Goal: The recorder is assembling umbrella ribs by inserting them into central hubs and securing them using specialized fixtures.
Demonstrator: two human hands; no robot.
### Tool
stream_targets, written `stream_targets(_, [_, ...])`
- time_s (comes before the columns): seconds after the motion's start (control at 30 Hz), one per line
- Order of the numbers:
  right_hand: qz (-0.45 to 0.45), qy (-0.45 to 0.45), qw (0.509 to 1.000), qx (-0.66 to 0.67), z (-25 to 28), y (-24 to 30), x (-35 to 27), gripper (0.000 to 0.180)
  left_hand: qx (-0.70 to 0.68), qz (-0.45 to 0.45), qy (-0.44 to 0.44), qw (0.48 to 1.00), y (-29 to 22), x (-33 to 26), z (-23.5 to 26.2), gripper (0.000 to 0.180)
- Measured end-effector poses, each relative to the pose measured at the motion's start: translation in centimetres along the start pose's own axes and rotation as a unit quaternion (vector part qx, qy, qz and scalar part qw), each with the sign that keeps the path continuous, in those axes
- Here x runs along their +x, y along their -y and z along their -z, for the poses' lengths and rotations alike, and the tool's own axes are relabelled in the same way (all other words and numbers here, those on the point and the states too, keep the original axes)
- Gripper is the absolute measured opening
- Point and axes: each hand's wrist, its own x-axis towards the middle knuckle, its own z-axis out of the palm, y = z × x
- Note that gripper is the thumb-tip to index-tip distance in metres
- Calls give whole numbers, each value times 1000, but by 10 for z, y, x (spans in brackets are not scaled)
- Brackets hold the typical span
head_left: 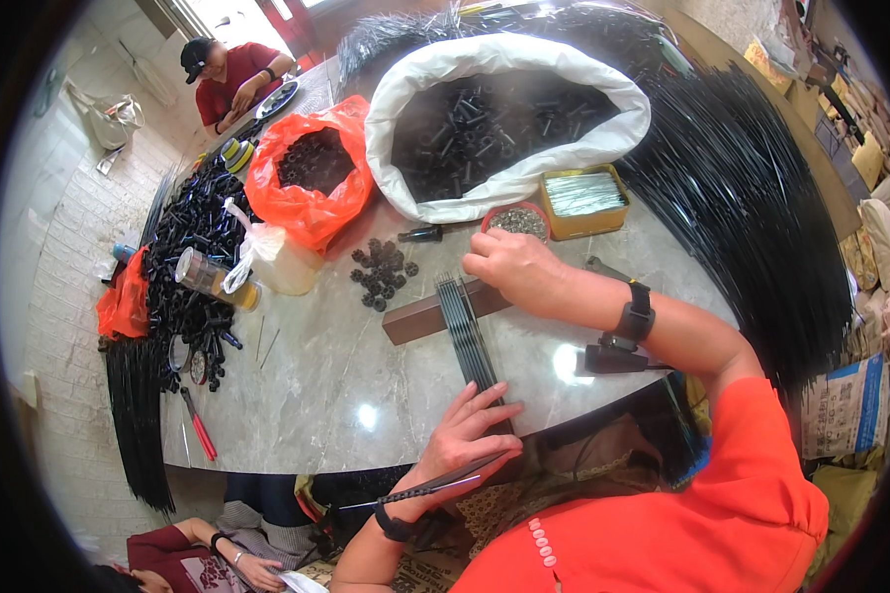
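Thin, stiff black metal rods (468,336), light and slippery, lie under left-hand fingers (485,410) pressed flat; right-hand fingers (489,265) curl closed, pinching their far ends.

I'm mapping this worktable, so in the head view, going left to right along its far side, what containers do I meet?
Orange bag → white sack → small red bowl → yellow box.

The table (336,395) has a grey, marble-patterned, glossy top with a rounded edge; two bright light spots reflect on it. The floor (64,257) at left is pale brick-patterned tile. Daylight enters through a doorway (237,15) at the top.
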Motion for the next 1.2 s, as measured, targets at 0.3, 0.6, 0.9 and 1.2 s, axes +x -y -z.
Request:
stream_targets(0.3, [5, -25, 1000, -4, -6, 6, 3, 16, -3, 3, -4, 1000, 1, 0, -2, 18])
stream_targets(0.6, [51, -45, 998, 9, -17, 9, 16, 13, -3, -5, -10, 1000, -2, -1, -3, 18])
stream_targets(0.9, [-53, 5, 982, -184, 63, -28, -5, 15, 7, -7, -15, 1000, -1, -1, -4, 17])
stream_targets(1.2, [-107, 94, 945, -295, 90, -91, -36, 10, 6, -12, -15, 1000, 0, -1, -3, 19])
